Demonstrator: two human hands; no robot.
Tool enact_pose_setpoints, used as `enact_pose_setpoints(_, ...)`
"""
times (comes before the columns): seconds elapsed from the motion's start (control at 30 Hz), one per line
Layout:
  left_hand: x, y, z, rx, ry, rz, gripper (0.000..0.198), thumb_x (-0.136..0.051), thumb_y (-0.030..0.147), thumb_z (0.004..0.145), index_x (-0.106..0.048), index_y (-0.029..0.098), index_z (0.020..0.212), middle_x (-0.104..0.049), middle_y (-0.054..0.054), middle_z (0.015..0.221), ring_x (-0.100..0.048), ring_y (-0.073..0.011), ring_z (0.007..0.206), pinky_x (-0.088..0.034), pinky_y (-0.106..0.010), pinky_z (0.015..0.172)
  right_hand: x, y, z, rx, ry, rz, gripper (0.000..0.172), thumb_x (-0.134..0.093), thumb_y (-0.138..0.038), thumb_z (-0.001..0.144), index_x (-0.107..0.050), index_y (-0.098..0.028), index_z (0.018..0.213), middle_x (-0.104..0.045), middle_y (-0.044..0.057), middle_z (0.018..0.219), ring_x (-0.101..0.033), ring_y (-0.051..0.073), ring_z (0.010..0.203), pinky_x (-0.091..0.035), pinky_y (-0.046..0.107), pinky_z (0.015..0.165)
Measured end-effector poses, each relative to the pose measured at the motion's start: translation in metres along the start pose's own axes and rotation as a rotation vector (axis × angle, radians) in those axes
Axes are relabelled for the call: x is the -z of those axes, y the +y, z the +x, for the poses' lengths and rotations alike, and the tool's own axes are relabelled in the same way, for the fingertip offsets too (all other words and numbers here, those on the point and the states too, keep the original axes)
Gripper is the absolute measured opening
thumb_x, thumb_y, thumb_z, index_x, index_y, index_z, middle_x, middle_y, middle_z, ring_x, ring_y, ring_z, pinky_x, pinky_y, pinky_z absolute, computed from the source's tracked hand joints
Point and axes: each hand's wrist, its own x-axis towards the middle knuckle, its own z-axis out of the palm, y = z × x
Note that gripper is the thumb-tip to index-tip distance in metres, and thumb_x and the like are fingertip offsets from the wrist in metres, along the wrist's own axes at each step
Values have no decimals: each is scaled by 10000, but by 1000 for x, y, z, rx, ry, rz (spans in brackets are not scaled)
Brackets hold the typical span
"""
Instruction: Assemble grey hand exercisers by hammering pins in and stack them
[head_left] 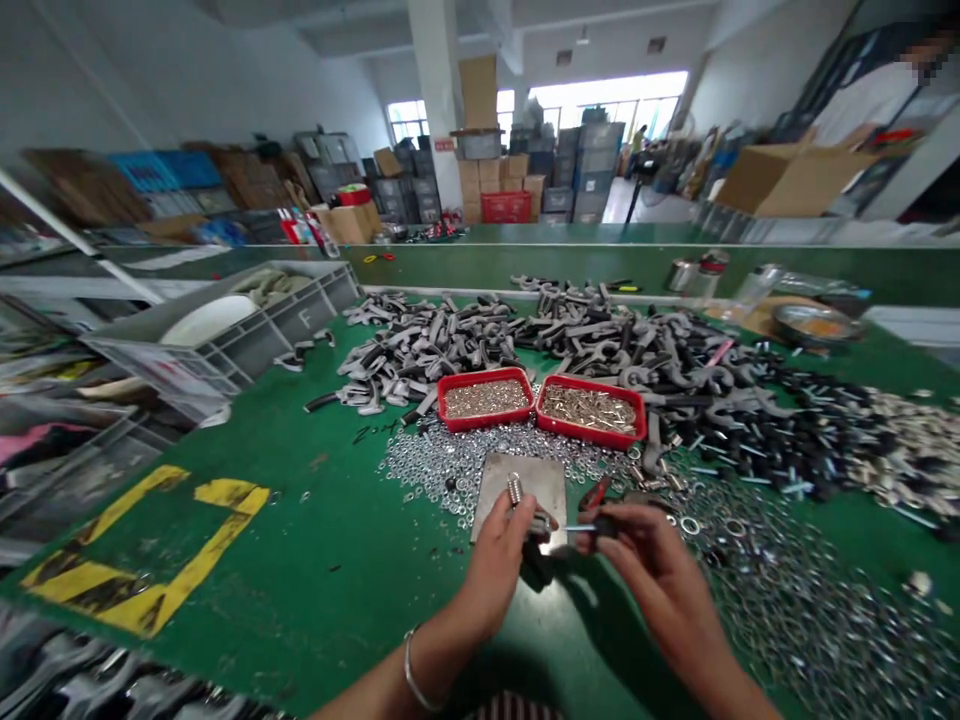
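Note:
My left hand [501,552] is closed around a small dark metal part with a spring-like coil standing just above its fingers, over a flat grey metal plate [517,480]. My right hand [651,560] pinches a thin bolt or pin [581,528] pointed toward the left hand's part. Red-handled pliers [596,493] lie just beyond my right hand. Two red trays [484,398] [592,408] of small silvery parts sit behind the plate. Loose washers [442,465] are scattered around it.
A large heap of grey metal clamps [480,335] and black-capped bolts [810,430] covers the green table [337,560]. A grey crate [247,325] stands at the left. Yellow-black tape [142,560] marks the near left. Boxes and a person in white [870,100] are far behind.

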Motion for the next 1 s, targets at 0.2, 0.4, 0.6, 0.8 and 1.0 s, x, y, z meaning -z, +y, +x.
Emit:
enact_pose_setpoints(0.2,19,9,-14,-48,35,131,404,-460,579,932,-590,196,940,-659,-54,881,-604,-211,862,-481,-303,800,-48,3,-9,142,-14,-279,215,-601,-388,911,-612,-259,1083,-708,75,1032,-679,247,942,-560,397,859)
enact_pose_setpoints(0.4,29,17,-21,-89,-42,137,324,-448,494,962,-555,191,925,-588,-12,833,-546,-173,807,-441,-285,767,-53,4,-18,171,-46,-363,170,-596,-378,919,-624,-247,1025,-716,54,926,-690,221,820,-569,336,757)
enact_pose_setpoints(0.6,37,20,-24,-169,-75,253,283,-450,457,973,-558,196,988,-616,-31,900,-550,-181,835,-420,-289,762,-62,-3,-13,258,-158,-296,187,-636,-385,888,-647,-260,1028,-703,84,1026,-655,256,977,-532,405,887)
enact_pose_setpoints(0.8,46,14,-24,-296,-30,492,251,-445,416,984,-536,197,903,-587,-34,837,-520,-185,773,-402,-308,724,-80,-20,-9,-366,-411,158,528,-355,-687,932,-550,-219,784,-554,-19,579,-452,124,434,-399,249,405)
enact_pose_setpoints(1.0,65,24,-24,-410,-268,526,263,-423,400,1001,-572,186,966,-621,-64,942,-547,-189,861,-421,-309,802,-87,-20,-12,-578,-579,248,670,-261,-789,882,-536,-220,657,-493,-34,416,-373,103,310,-291,216,333)
